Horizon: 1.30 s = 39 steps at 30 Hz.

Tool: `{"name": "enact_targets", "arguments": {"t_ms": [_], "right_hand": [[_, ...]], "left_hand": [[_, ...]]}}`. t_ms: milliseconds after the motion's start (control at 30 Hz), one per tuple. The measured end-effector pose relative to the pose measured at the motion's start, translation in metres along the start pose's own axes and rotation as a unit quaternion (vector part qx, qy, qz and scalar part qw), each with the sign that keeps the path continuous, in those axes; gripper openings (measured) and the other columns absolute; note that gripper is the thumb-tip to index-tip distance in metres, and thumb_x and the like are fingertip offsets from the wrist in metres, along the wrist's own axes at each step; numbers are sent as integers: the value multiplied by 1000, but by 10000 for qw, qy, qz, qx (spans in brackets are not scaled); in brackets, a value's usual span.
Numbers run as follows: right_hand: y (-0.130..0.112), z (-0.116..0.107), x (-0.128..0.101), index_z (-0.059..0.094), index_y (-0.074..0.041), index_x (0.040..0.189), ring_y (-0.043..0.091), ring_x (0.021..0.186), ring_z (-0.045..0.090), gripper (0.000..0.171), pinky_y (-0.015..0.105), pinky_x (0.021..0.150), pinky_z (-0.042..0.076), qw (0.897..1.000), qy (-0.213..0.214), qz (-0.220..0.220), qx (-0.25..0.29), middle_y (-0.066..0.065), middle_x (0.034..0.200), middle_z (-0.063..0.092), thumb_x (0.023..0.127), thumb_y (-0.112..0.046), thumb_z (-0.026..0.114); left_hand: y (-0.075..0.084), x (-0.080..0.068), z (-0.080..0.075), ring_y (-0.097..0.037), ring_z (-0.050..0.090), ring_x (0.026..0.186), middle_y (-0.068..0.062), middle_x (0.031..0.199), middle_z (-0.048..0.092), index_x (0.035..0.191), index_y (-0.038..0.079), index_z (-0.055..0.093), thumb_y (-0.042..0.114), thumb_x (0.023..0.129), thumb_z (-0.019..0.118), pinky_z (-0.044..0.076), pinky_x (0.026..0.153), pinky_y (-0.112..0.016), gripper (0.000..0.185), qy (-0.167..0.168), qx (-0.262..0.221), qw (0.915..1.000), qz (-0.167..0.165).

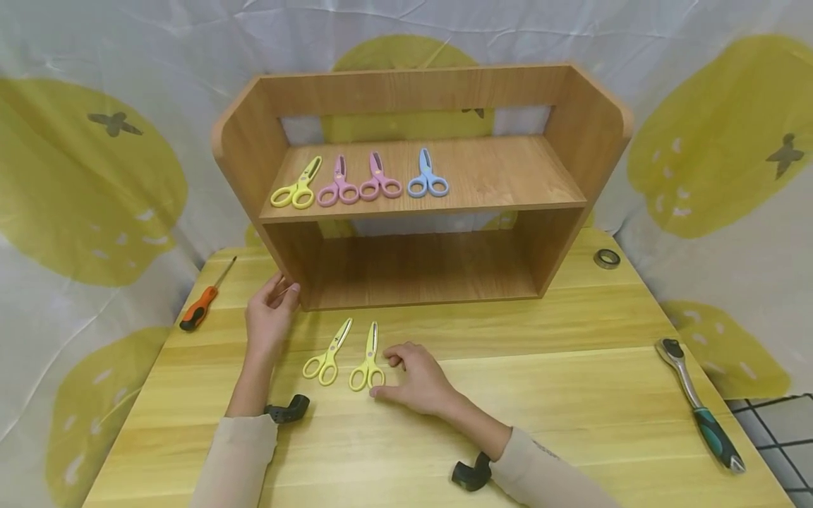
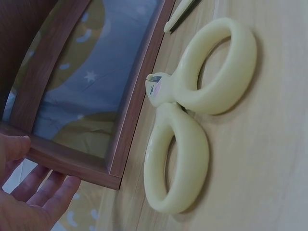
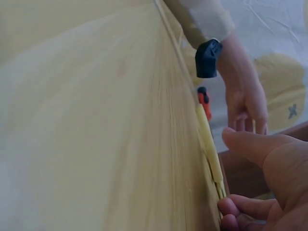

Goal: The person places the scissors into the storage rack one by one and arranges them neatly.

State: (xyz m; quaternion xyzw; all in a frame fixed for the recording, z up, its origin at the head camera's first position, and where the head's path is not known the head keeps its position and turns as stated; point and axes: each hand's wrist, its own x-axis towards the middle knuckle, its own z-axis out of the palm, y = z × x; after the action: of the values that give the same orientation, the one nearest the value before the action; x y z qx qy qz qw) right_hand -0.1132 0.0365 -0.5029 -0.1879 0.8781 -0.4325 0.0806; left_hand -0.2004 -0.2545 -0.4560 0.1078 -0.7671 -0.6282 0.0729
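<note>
Two yellow scissors lie on the table before the shelf: a left pair (image 1: 325, 358) and a right pair (image 1: 368, 367), blades pointing to the shelf. My right hand (image 1: 419, 377) is beside the right pair, thumb near its handle loops and fingers bent but apart from the thumb. In the right wrist view a yellow scissors handle (image 3: 210, 144) is seen edge-on by the thumb and fingertips. My left hand (image 1: 268, 317) rests at the lower left corner of the wooden shelf (image 1: 419, 305), fingers loosely extended along its side panel (image 2: 72, 161); contact is partly hidden.
On the upper board stand out yellow scissors (image 1: 297, 187), two pink pairs (image 1: 339, 185) and blue scissors (image 1: 427, 176). A screwdriver (image 1: 200, 307) lies at left. Tape (image 1: 606, 259) and a ratchet wrench (image 1: 699, 402) lie at right.
</note>
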Motion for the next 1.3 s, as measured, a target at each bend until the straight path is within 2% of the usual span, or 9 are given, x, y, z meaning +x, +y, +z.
{"name": "enact_targets", "arguments": {"t_ms": [133, 333, 467, 700, 833, 933, 1033, 1167, 1300], "right_hand": [[0, 5, 1, 67, -11, 130, 12, 97, 53, 73, 27, 86, 50, 9991, 76, -102, -414, -6, 103, 62, 75, -52, 90], [-3, 11, 3, 68, -15, 126, 11, 93, 49, 73, 26, 83, 47, 9962, 148, 22, -861, -9, 96, 58, 71, -56, 91], [-6, 13, 3, 67, -18, 122, 10, 89, 47, 66, 24, 79, 44, 9942, 172, 113, -1055, -11, 93, 56, 73, -55, 90], [-11, 12, 4, 73, -18, 112, 8, 83, 48, 43, 20, 73, 42, 9936, 275, 127, -1087, -11, 88, 60, 80, -43, 88], [-12, 9, 5, 74, -16, 111, 7, 84, 51, 41, 20, 72, 44, 9939, 269, 188, -1050, -10, 88, 63, 80, -39, 87], [-13, 5, 4, 73, -15, 112, 7, 84, 53, 41, 21, 70, 46, 9964, 241, 278, -768, -10, 88, 64, 80, -36, 87], [-13, -1, 4, 72, -13, 114, 7, 84, 58, 39, 20, 71, 51, 9991, 184, 328, -209, -10, 89, 68, 82, -30, 86], [-9, -9, 4, 68, -7, 120, 5, 81, 67, 37, 18, 71, 58, 9978, 111, 268, 589, -4, 89, 74, 87, -17, 81], [-3, -15, 6, 66, -3, 125, 6, 79, 69, 38, 18, 67, 60, 9947, 56, 292, 982, -1, 89, 76, 89, -10, 76]], "left_hand": [[-2, -1, 0, -27, 57, 137, -14, 152, 55, 157, 22, 44, 27, 104, 63, 58, 98, -19, 57, 50, -10, 10000, -5], [-5, 2, -1, -28, 57, 138, -14, 153, 55, 157, 22, 44, 25, 104, 63, 57, 101, -23, 57, 33, -78, 10000, 14], [-3, 1, -2, -28, 56, 139, -14, 153, 54, 158, 20, 42, 22, 105, 62, 56, 100, -20, 57, 9, -63, 10000, -56], [16, -9, 0, -28, 56, 138, -19, 155, 51, 158, 14, 42, 19, 105, 61, 56, 102, -24, 57, -28, -48, 9997, -224], [12, -6, 1, -29, 55, 139, -18, 155, 51, 158, 15, 41, 19, 104, 62, 57, 101, -22, 58, -29, -74, 9997, -214], [3, -1, 0, -28, 55, 139, -14, 154, 53, 158, 19, 42, 21, 105, 62, 57, 99, -19, 57, 20, -102, 9998, -166], [-3, 2, 0, -27, 56, 138, -13, 153, 54, 157, 21, 44, 23, 104, 62, 57, 99, -19, 56, 53, -108, 9999, -77], [-5, 2, 0, -27, 57, 137, -13, 153, 55, 157, 21, 45, 26, 104, 63, 57, 98, -17, 56, 46, -57, 10000, 0], [-4, 1, 0, -27, 57, 136, -13, 153, 54, 157, 21, 45, 27, 104, 63, 57, 100, -21, 56, 48, -47, 10000, -33]]}}
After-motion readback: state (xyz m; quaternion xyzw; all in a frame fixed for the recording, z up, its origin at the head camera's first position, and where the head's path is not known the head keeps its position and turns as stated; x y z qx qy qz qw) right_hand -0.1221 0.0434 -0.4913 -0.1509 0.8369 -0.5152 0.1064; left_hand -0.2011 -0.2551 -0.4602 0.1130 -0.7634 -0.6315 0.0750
